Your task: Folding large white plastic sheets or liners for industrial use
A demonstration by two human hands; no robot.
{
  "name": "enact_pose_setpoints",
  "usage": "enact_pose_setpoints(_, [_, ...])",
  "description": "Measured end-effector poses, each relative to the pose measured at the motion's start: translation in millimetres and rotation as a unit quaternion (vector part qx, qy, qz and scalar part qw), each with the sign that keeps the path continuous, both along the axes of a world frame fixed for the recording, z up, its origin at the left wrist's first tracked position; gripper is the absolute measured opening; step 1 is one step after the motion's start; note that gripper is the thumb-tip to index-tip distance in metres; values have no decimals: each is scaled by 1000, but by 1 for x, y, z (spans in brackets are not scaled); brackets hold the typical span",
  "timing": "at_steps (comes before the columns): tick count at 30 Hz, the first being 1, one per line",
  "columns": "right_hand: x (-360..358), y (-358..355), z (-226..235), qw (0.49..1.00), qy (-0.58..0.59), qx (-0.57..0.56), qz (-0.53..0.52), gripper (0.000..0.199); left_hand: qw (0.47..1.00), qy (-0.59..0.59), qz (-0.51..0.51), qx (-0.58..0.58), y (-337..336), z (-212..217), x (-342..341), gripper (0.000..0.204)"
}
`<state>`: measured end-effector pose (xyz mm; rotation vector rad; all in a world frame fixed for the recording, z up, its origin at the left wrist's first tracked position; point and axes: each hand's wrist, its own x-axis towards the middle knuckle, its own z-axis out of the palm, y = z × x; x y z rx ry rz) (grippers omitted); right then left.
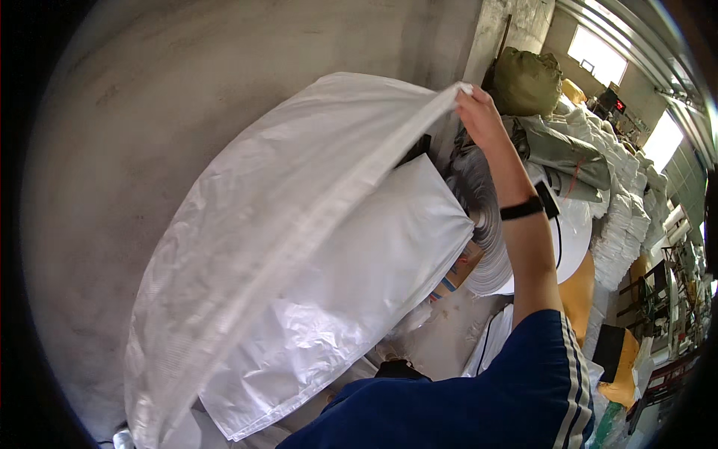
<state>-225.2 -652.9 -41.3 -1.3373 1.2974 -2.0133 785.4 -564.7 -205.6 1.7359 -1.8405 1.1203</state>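
Observation:
My right hand is raised at the upper middle, its fingers closed on the gathered corner of a large white plastic sheet. From there the raised sheet billows out to the lower left. Beneath it lies another white glossy layer, creased and with a straight lower edge; whether it is part of the same sheet I cannot tell. A black band circles my right forearm. My left hand does not show in the picture.
A bare grey wall stands behind the sheet. To the right are a large white roll, a cardboard box, a full olive sack and piled white material. Orange-yellow pieces stand beside my right arm.

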Motion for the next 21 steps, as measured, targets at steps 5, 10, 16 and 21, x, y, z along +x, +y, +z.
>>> enact_pose_setpoints(5, [-143, 97, -144, 994, -108, -15, -32, 25, 971, 167, -85, 152, 24, -146, -171, 15])
enact_pose_setpoints(10, [-237, 159, -311, 921, -233, 256, -180, 42, 910, 146, 41, 386, 8, -296, -349, 14])
enact_pose_setpoints(16, [-249, 92, -447, 655, 271, 590, -388, 59, 826, 88, 111, 546, -5, -342, -435, 22])
enact_pose_setpoints(21, [-79, -62, -386, 671, 627, 330, -218, 60, 817, 52, 122, 562, -6, -332, -445, 27])
